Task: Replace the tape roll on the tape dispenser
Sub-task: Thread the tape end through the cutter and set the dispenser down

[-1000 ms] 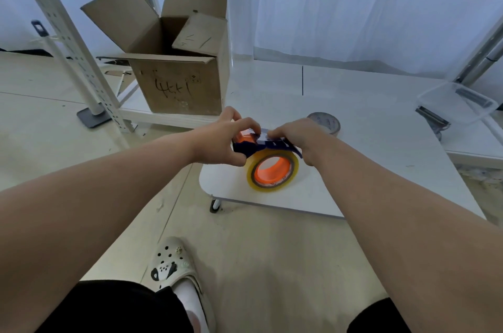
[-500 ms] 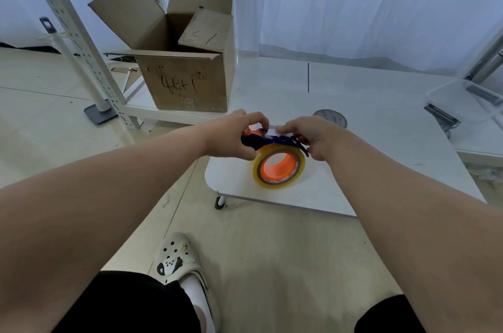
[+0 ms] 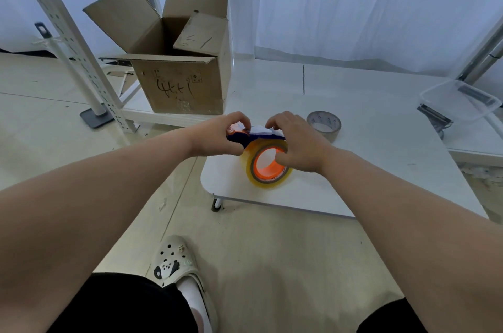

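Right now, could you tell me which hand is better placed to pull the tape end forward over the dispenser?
Right, probably. The right hand sits on the roll; the left hand is occupied holding the dispenser.

Bright, soft daylight through white curtains (image 3: 353,6) behind; faint shadows on the table (image 3: 381,142). Strong wide-angle bending at edges; forearms oversized, slightly soft.

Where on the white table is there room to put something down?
The table is bare on the right, between the grey tape roll and the plastic tub. It is crowded at the near left corner, where both hands hold the tape dispenser.
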`<action>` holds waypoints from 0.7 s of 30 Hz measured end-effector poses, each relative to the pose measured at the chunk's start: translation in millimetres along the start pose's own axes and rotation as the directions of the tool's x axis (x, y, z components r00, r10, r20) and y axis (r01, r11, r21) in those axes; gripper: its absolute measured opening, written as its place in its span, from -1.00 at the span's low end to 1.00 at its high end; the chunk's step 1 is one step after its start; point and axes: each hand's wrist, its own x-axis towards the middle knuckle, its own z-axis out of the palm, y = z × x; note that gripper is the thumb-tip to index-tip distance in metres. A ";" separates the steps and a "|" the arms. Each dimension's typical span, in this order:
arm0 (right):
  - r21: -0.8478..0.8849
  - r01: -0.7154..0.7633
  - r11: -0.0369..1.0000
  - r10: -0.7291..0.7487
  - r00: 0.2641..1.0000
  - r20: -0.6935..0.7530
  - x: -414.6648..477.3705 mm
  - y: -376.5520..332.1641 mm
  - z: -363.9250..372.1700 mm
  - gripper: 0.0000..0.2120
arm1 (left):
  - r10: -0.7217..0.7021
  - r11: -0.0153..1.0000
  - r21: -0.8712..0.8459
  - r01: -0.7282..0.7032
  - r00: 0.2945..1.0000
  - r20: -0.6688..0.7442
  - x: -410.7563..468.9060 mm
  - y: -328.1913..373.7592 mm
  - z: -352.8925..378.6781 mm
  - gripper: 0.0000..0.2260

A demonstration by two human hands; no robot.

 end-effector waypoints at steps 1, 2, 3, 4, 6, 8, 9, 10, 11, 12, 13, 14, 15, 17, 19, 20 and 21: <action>-0.046 0.005 0.999 -0.005 1.000 -0.008 -1.0 -0.3 2.1 -0.46 | -0.008 1.000 -0.013 0.008 1.000 0.004 0.2 -0.3 -0.1 -0.60; -0.073 0.011 0.997 -0.012 1.000 -0.019 -1.4 -0.9 4.8 -0.46 | -0.013 0.999 -0.031 0.014 1.000 0.008 -0.1 -0.5 0.2 -0.60; -0.087 0.014 0.996 -0.017 0.999 -0.030 -1.5 -2.1 7.5 -0.48 | -0.018 0.998 -0.052 0.019 1.000 0.012 -0.3 -0.3 0.4 -0.60; -0.088 0.009 0.996 -0.013 0.999 -0.044 -1.2 -3.2 10.0 -0.48 | -0.023 0.997 -0.074 0.024 1.000 0.015 -0.3 0.3 0.6 -0.60; -0.081 -0.012 0.997 0.005 0.996 -0.085 -0.3 -6.0 15.3 -0.50 | -0.035 0.993 -0.114 0.036 0.999 0.012 -0.2 0.5 1.4 -0.60; -0.105 -0.029 0.994 0.015 0.992 -0.128 2.1 -7.1 20.2 -0.53 | -0.048 0.989 -0.139 0.046 0.999 -0.013 1.2 -0.7 2.0 -0.59; -0.118 -0.038 0.992 0.020 0.988 -0.151 3.8 -6.8 22.6 -0.55 | -0.054 0.987 -0.152 0.049 0.998 -0.023 1.7 -1.3 2.3 -0.59; -0.123 -0.050 0.991 0.027 0.984 -0.177 5.4 -6.1 24.7 -0.57 | -0.057 0.984 -0.171 0.051 0.998 -0.029 2.3 -1.7 2.7 -0.59; -0.119 -0.063 0.991 0.038 0.979 -0.203 7.3 -5.0 26.9 -0.59 | -0.057 0.979 -0.199 0.049 0.998 -0.033 2.9 -1.9 3.2 -0.59; -0.111 -0.074 0.991 0.047 0.973 -0.225 9.0 -3.3 28.8 -0.61 | -0.055 0.971 -0.235 0.044 0.998 -0.038 3.3 -2.0 3.5 -0.58; -0.099 -0.081 0.992 0.055 0.969 -0.242 10.8 -1.2 29.9 -0.63 | -0.052 0.961 -0.273 0.036 0.998 -0.048 4.1 -1.3 3.6 -0.56; -0.084 -0.086 0.993 0.062 0.966 -0.252 11.8 1.2 30.6 -0.64 | -0.049 0.951 -0.308 0.028 0.997 -0.063 4.8 -0.7 3.6 -0.53; -0.066 -0.090 0.994 0.070 0.965 -0.254 12.2 3.8 30.5 -0.65 | -0.046 0.941 -0.338 0.015 0.996 -0.083 6.2 0.3 3.6 -0.48; -0.015 -0.097 0.995 0.091 0.965 -0.244 11.4 10.0 28.0 -0.64 | -0.042 0.926 -0.376 -0.009 0.991 -0.126 10.0 3.0 2.9 -0.38; 0.069 -0.123 0.990 0.136 0.963 -0.233 7.8 17.2 24.1 -0.64 | -0.046 0.913 -0.407 -0.025 0.985 -0.165 15.6 7.8 3.2 -0.32; 0.123 -0.146 0.981 0.171 0.959 -0.225 5.3 21.6 21.5 -0.63 | -0.055 0.903 -0.428 -0.029 0.981 -0.183 18.3 11.1 4.0 -0.31; 0.181 -0.174 0.968 0.212 0.953 -0.218 2.0 26.1 17.7 -0.63 | -0.062 0.892 -0.451 -0.037 0.978 -0.201 21.1 15.1 5.4 -0.31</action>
